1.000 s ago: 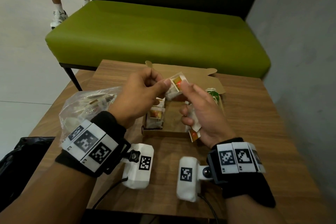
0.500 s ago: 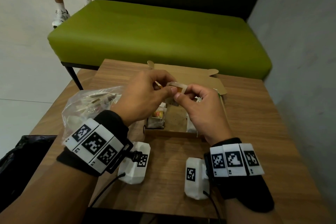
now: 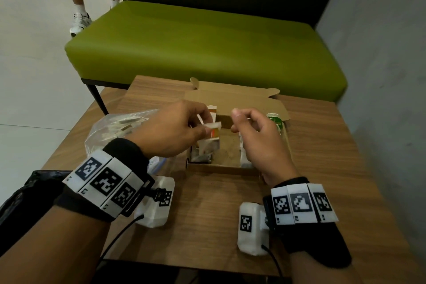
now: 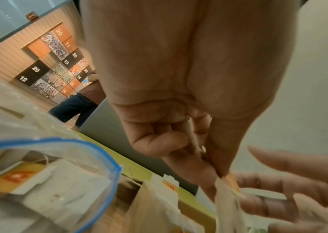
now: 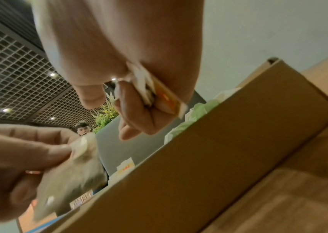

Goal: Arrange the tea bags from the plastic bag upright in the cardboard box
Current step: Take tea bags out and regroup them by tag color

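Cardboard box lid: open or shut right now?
Open. The cardboard box has its lid flap folded back flat on the table beyond it, and tea bags stand exposed inside along its left wall.

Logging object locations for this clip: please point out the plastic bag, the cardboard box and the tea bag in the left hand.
plastic bag (image 3: 110,131): head view, clear side wall.
cardboard box (image 3: 221,168): head view, near wall.
tea bag (image 3: 213,127): head view, paper top edge pinched by left hand (image 3: 170,131).
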{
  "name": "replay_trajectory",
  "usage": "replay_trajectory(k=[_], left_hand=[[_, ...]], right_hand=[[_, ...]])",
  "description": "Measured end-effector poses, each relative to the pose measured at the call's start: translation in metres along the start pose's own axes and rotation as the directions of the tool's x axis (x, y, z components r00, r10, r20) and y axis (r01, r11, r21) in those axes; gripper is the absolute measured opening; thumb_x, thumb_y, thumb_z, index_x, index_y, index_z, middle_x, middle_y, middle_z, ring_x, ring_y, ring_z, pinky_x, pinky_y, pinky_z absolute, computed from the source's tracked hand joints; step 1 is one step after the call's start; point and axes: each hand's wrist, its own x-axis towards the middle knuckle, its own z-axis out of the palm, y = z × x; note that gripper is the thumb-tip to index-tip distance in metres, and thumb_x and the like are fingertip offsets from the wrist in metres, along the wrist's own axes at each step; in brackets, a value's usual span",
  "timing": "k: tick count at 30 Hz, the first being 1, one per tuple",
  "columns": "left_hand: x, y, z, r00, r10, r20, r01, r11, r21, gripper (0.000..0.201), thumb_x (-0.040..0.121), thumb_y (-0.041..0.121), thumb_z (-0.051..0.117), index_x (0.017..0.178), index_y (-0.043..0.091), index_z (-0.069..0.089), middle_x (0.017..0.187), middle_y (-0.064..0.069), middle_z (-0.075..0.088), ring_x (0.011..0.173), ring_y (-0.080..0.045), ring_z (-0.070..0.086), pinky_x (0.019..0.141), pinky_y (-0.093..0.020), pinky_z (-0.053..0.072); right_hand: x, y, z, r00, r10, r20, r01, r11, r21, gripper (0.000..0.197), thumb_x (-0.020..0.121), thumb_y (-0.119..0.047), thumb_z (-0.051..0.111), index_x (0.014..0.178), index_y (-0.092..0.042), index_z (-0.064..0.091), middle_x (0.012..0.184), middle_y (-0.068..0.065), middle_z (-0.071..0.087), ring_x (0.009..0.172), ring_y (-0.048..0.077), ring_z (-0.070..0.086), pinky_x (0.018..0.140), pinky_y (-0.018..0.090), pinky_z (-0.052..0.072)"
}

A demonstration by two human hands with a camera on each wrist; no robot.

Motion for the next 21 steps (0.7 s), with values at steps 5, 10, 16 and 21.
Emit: replay_trajectory(k=[5,10,16,21], left_hand=[[0.000,-0.006,0.007,0.993,-0.030,0.118,0.002,0.974,0.228,0.008,0.090,0.033,0.067,0.084,0.028,0.068,0.081,0.010,0.062,0.074,-0.003,0.055,0.060,-0.020,0.037],[0.003,-0.014,0.015,0.999,-0.035,0.030,0.020,0.914,0.405,0.012,0.087,0.041,0.068,0.093,0.031,0.069,0.096,0.007,0.042,0.091,-0.012,0.044,0.072,-0.026,0.033],[0.003,-0.014,0.016,0.999,-0.028,-0.016,0.032,0.859,0.511,0.019,0.088,0.042,0.067,0.100,0.028,0.070,0.101,0.004,0.040,0.090,-0.014,0.045,0.072,-0.026,0.036],[0.003,-0.001,0.017,0.986,0.054,-0.159,0.009,0.928,0.372,0.022,0.092,0.042,0.060,0.108,0.027,0.064,0.106,0.009,0.047,0.089,-0.008,0.048,0.073,-0.024,0.039]], right_hand=[[0.002,0.002,0.001,0.996,0.085,0.032,-0.087,0.994,0.065,0.039,0.102,-0.056,0.040,0.101,-0.029,0.069,0.093,-0.001,0.067,0.059,0.002,0.045,0.057,0.024,0.031],[0.004,0.002,0.004,0.990,0.131,0.048,-0.134,0.990,0.055,0.044,0.102,-0.059,0.037,0.100,-0.029,0.070,0.097,0.001,0.068,0.064,0.003,0.047,0.059,0.024,0.031],[0.003,-0.007,0.002,0.983,0.158,0.093,-0.176,0.956,0.237,0.055,0.103,-0.059,0.027,0.113,-0.024,0.068,0.102,0.002,0.060,0.067,0.008,0.042,0.051,0.021,0.035],[0.002,-0.012,-0.001,0.986,0.132,0.098,-0.161,0.895,0.417,0.068,0.100,-0.067,0.017,0.116,-0.024,0.068,0.101,0.005,0.055,0.069,0.008,0.046,0.052,0.021,0.037]])
